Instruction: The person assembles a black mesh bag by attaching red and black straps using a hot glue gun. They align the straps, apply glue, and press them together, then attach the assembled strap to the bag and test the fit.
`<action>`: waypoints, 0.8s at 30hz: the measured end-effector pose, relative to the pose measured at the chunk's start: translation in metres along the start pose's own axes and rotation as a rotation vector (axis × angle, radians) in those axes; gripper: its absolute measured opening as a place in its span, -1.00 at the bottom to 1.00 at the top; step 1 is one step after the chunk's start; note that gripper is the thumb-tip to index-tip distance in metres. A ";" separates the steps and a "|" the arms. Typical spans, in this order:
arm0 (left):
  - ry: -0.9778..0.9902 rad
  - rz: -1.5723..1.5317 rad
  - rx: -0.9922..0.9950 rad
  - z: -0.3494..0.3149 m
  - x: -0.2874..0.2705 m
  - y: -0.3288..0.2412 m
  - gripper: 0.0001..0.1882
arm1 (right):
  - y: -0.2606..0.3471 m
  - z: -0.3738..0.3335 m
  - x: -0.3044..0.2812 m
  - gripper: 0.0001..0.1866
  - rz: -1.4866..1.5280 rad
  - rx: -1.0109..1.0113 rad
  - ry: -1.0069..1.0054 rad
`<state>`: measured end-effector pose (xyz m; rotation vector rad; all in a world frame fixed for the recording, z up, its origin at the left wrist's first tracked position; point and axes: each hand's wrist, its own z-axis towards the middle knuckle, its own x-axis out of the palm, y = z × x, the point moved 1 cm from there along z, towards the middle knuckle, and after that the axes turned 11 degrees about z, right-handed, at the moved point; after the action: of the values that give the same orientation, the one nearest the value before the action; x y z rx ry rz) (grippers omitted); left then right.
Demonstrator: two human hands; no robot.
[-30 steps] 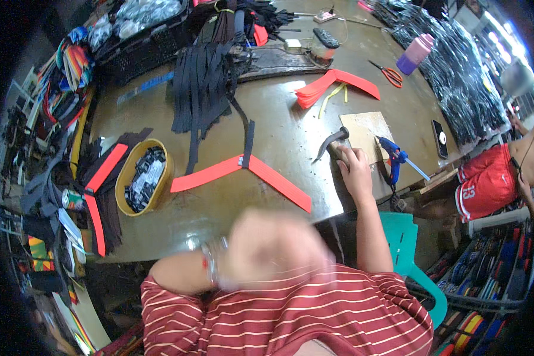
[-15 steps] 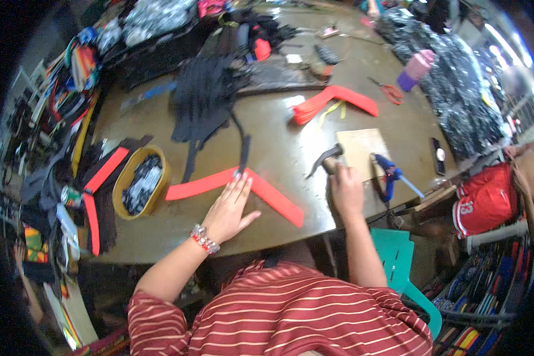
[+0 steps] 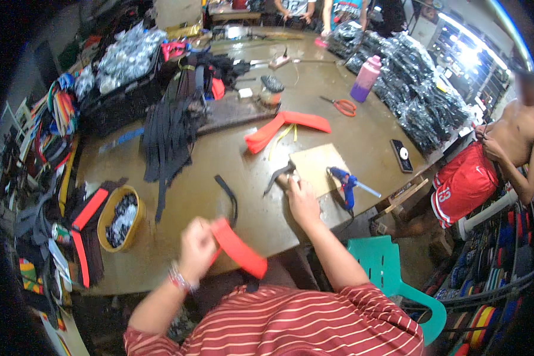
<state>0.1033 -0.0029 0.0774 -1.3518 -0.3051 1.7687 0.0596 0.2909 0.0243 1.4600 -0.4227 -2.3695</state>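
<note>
My left hand [image 3: 197, 246], blurred by motion, is closed on a folded red fabric strip [image 3: 240, 249] lifted at the table's front edge. The strip's free end hangs to the right. A short black strap [image 3: 226, 199] lies beyond that hand. My right hand [image 3: 303, 200] rests on the table with its fingers curled at a dark, curved, hammer-like tool [image 3: 277, 177], whose handle is mostly hidden. Beside it lie a tan board [image 3: 321, 165] and a blue hot glue gun [image 3: 346, 185]. Farther off is a stack of bent red strips [image 3: 288, 129].
To the left are a yellow tub [image 3: 137, 222] of small packets and another red strip [image 3: 92, 209]. Black straps [image 3: 167, 139], scissors [image 3: 342, 107], a pink-purple bottle [image 3: 366, 78] and a phone [image 3: 401, 155] lie farther out. A green chair [image 3: 374, 261] and a person in red shorts [image 3: 469, 184] are at right.
My left hand was spread flat on the red V-shaped strip; now it has gripped the strip and lifted it toward me, folded. The black strap stays behind on the table. The view has shifted.
</note>
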 end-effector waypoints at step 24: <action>-0.177 0.260 -0.083 0.038 0.069 0.083 -0.79 | 0.142 0.119 0.130 -0.66 0.208 -0.092 0.349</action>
<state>0.0275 0.0103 -0.0075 -1.3432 -0.3125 2.1193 -0.0857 0.1176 0.0299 1.6556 -0.3508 -1.9013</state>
